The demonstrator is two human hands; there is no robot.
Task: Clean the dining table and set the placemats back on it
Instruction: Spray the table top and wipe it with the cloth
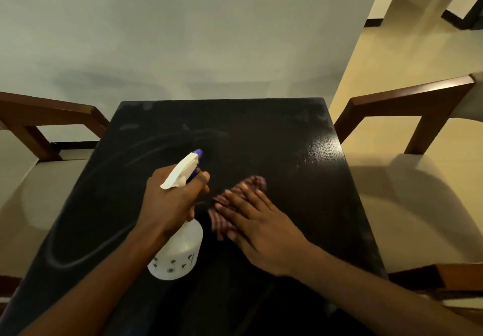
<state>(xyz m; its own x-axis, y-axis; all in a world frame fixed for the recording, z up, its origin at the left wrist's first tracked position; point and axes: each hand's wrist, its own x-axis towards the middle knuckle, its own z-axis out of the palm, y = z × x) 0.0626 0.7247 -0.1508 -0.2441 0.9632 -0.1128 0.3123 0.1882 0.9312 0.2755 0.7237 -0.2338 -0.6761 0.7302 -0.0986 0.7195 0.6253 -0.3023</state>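
Observation:
The black dining table [300, 147] fills the middle of the view, with pale curved wipe streaks on its left half. My left hand [170, 202] grips the neck of a white spray bottle [180, 254] with a blue nozzle, held tilted above the table with the nozzle aimed away from me. My right hand [258, 228] lies flat, fingers straight, pressing a checked reddish cloth [248, 184] onto the tabletop just right of the bottle. The cloth is blurred. No placemat is in view.
A wooden chair with a cream seat [47, 178] stands at the table's left side, and another chair [407, 186] at its right. A plain wall [209, 35] rises behind the table's far edge. Tiled floor [392, 48] opens at the upper right.

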